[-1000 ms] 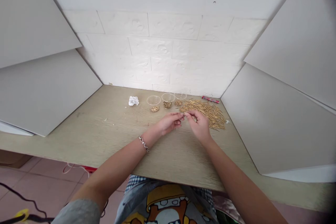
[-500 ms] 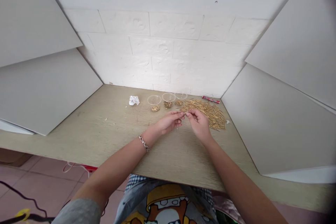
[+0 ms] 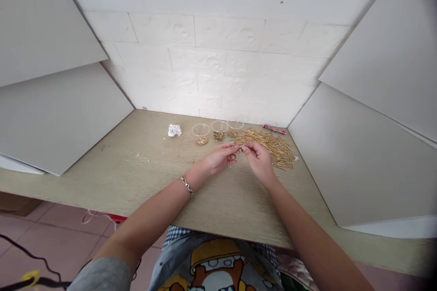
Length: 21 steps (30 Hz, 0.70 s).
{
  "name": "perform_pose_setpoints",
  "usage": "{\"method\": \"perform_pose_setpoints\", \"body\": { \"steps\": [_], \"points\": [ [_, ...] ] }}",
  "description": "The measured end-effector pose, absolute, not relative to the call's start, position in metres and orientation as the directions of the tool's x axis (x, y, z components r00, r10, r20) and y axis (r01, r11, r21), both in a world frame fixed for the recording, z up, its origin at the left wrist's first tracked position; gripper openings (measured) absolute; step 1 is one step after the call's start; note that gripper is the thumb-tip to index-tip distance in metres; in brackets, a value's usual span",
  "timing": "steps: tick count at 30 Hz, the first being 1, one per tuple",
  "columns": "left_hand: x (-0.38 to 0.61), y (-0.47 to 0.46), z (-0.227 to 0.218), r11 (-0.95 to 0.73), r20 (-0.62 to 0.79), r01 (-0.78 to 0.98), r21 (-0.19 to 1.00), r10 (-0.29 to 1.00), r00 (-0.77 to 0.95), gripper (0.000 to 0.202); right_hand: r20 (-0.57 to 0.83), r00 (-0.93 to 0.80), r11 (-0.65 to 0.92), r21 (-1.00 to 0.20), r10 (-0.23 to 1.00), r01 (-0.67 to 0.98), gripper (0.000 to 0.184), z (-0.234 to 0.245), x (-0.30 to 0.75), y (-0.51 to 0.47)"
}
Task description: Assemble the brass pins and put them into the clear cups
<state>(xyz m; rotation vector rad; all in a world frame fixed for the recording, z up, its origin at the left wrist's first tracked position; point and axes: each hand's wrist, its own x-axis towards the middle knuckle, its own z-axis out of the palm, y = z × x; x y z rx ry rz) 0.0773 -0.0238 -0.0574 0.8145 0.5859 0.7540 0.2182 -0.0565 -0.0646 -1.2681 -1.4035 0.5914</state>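
Note:
My left hand (image 3: 220,158) and my right hand (image 3: 258,160) meet fingertip to fingertip over the wooden table (image 3: 136,173). Both pinch a small brass pin (image 3: 239,147) between thumb and fingers; the pin is tiny and mostly hidden. A silver bracelet (image 3: 187,186) sits on my left wrist. Just beyond my right hand lies a pile of thin brass pins (image 3: 273,144). Three small clear plastic cups, the left one (image 3: 200,132), the middle one (image 3: 219,129) and the right one (image 3: 235,127), stand in a row behind my hands, each holding small brass pieces.
A crumpled white paper scrap (image 3: 174,130) lies left of the cups. A red pen-like item (image 3: 273,129) rests by the back wall. White panels (image 3: 61,118) slope in on both sides. A cable (image 3: 30,263) runs on the tiled floor at lower left.
Both hands have drifted slightly up and toward the cups, fingertips staying together; since half a second ago they barely move.

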Motion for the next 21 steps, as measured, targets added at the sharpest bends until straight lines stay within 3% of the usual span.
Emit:
{"method": "perform_pose_setpoints", "body": {
  "steps": [6, 14, 21],
  "points": [
    [0.0775, -0.0232, -0.0584, 0.397, -0.157, -0.319, 0.86, 0.803, 0.575, 0.028, 0.384, 0.163, 0.301, -0.874, 0.909, 0.382, 0.021, -0.0653, 0.2189, -0.0559],
    [0.0811, -0.0253, -0.0586, 0.149, -0.055, -0.169, 0.974, 0.885, 0.462, 0.028, 0.469, 0.144, 0.336, -0.784, 0.871, 0.521, 0.018, -0.0646, 0.2202, -0.0568],
    [0.0836, -0.0285, -0.0546, -0.061, 0.055, 0.002, 0.998, 0.912, 0.407, 0.021, 0.526, 0.104, 0.363, -0.704, 0.844, 0.61, 0.017, -0.0677, 0.2205, -0.0567]
  ]
}}
